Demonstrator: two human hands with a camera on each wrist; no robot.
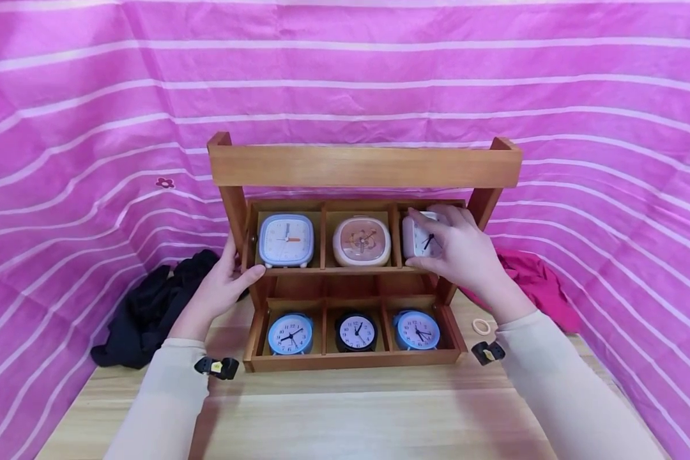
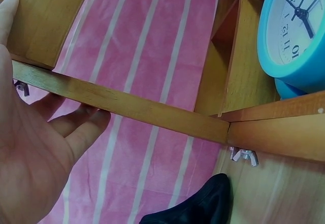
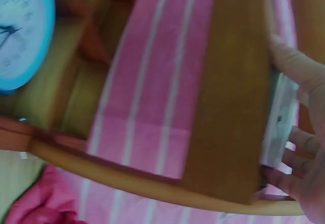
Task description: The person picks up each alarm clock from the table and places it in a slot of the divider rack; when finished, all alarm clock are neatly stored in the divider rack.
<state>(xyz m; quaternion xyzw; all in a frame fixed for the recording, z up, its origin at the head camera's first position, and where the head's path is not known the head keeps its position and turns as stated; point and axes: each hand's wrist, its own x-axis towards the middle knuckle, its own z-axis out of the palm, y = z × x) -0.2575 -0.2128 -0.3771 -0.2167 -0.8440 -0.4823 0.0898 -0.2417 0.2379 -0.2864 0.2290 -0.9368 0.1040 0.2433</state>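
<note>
Head view: I see a two-tier wooden rack [image 1: 363,167] standing near the far edge of the table [image 1: 345,415], with three compartments in each tier. My right hand [image 1: 457,249] curls round a white clock [image 1: 418,237] in the upper tier's right compartment; my left hand [image 1: 225,284] grips the rack's left upright, thumb on its front. Beside the white clock stand a pink clock [image 1: 361,241] in the middle compartment and a pale blue clock [image 1: 286,239] in the left one; the lower tier holds a blue clock [image 1: 290,333], a black clock [image 1: 356,331] and a second blue clock [image 1: 416,329]. A black cloth [image 1: 149,313] lies at the table's left edge, a red cloth [image 1: 531,281] at its right. Left wrist view: the fingers [image 2: 84,127] wrap behind a wooden bar [image 2: 127,104]. Right wrist view, blurred: the fingers [image 3: 297,66] hold the white clock [image 3: 282,117] against the rack.
</note>
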